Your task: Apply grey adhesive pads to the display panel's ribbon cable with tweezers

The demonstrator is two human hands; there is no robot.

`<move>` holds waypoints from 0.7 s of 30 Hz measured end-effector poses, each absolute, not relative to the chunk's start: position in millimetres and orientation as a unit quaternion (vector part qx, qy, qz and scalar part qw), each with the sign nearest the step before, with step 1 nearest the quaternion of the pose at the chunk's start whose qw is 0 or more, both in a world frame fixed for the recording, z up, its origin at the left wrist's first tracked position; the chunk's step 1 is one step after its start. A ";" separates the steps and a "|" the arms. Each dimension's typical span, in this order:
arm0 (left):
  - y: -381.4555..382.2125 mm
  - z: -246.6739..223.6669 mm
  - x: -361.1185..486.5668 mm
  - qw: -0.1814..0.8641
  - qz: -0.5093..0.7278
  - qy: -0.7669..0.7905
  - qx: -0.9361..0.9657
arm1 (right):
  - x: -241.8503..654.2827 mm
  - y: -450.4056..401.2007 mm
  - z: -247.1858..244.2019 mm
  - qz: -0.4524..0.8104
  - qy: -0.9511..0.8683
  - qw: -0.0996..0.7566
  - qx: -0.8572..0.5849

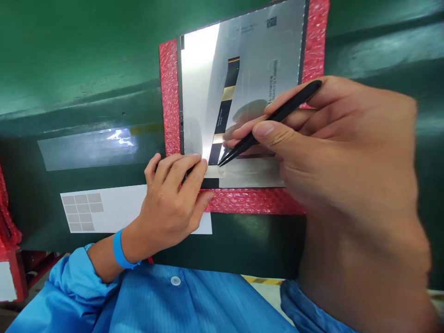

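Where the view begins, nearest the camera: blue sleeves [149,300] with a white button [175,280], and a blue wristband [120,251] on the left wrist. Just beyond, the left hand [169,208], fingers curled and pressed together, fingertips [194,162] flat on the near left corner of a shiny metal panel [256,69], closed on nothing, simply holding that corner down. Beside it on the right, large and slightly blurred, the right hand [333,152], thumb and first fingers pinched around black tweezers [274,118]. Tweezer tips close together, aimed down and left, at or just above the near end of a black and gold ribbon strip [225,111] running slantwise up the panel; actual contact impossible to tell. Under the panel, a sheet of red bubble wrap [255,201], showing as a border along the left, near and right edges. Panel and wrap both resting on a dark green work surface [86,69]. Left of the left hand, partly under it, a white label [114,208] with a grid of grey squares, stuck flat on the green surface. A little farther off, a clear glossy strip of tape [86,148] catching glare. Farther up the panel, small printed text and a square code mark [272,21]. At the far left edge, something red [9,259], only partly in view.
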State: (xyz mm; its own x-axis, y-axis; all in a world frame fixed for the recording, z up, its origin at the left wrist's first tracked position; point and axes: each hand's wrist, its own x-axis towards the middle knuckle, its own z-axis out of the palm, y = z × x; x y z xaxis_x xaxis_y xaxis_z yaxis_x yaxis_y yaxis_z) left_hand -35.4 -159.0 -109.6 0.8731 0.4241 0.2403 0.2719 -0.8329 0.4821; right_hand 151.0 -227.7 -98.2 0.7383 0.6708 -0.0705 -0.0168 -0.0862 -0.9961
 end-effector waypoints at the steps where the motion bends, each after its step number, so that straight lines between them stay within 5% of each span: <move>1: -158.8 -109.6 -35.4 0.222 0.171 0.185 0.942 | 150.7 -227.5 -98.1 0.272 -0.237 0.633 -0.686; 21: -157.1 -107.7 -31.4 0.254 0.181 0.185 0.932 | 160.8 -220.4 -85.7 0.342 -0.270 0.538 -0.722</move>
State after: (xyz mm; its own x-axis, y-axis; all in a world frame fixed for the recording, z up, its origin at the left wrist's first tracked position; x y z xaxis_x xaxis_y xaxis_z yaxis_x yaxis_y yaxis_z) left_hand -31.4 -157.1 -107.7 0.8664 0.4360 0.2434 0.2521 -0.8028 0.5404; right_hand 160.8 -220.4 -85.7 0.6201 0.7577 -0.2035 0.0221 -0.2762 -0.9609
